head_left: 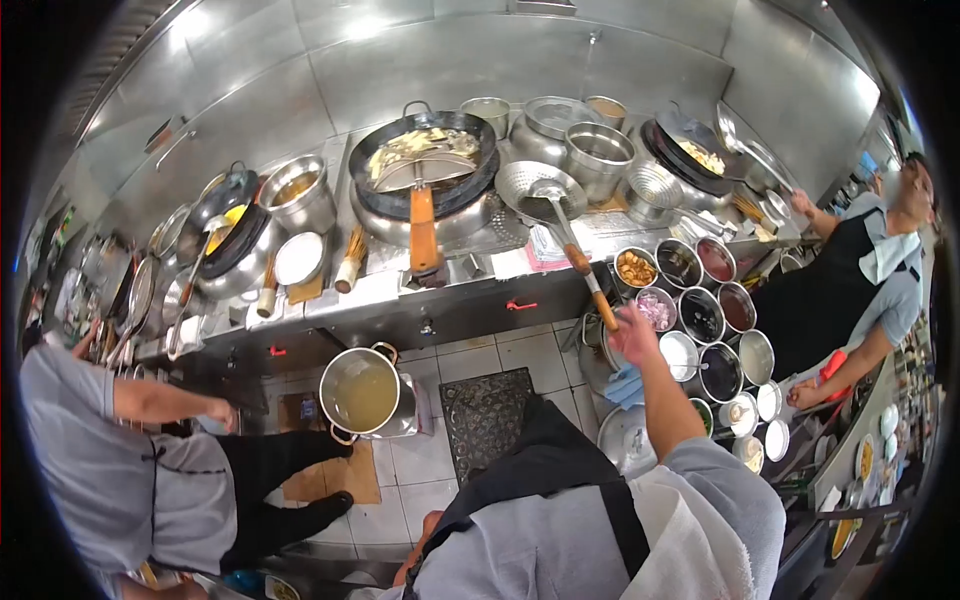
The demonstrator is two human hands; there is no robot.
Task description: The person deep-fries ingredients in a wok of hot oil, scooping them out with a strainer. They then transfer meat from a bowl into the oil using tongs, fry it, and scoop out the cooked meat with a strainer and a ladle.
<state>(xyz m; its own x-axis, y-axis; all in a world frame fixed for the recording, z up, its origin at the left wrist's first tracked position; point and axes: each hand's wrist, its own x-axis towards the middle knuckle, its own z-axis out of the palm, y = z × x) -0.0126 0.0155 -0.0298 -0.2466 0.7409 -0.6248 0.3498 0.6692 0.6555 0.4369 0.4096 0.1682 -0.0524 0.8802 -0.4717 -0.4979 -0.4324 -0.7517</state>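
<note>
My right hand (pixel 636 337) is closed at the wooden handle end of a ladle (pixel 575 255). The ladle's metal bowl rests in a perforated strainer (pixel 518 188) on the stove edge. Of my left side only a bit of bare arm shows beside the apron; the left hand is hidden. In front, a black wok (pixel 375 150) holds pale food pieces in dark liquid. Across it lies a skimmer (pixel 424 225), its thick wooden handle pointing toward me. Right below my hand stand round metal containers (pixel 678 355) of sauces and chopped ingredients.
A deep pot (pixel 345 378) of cloudy liquid stands low at the left, near a person in grey (pixel 150 450). Another person in a black apron (pixel 820 285) stands right, one hand on a ladle. A second wok (pixel 663 155) and steel pots (pixel 598 165) line the stove. A dark mat (pixel 485 410) covers some floor tiles.
</note>
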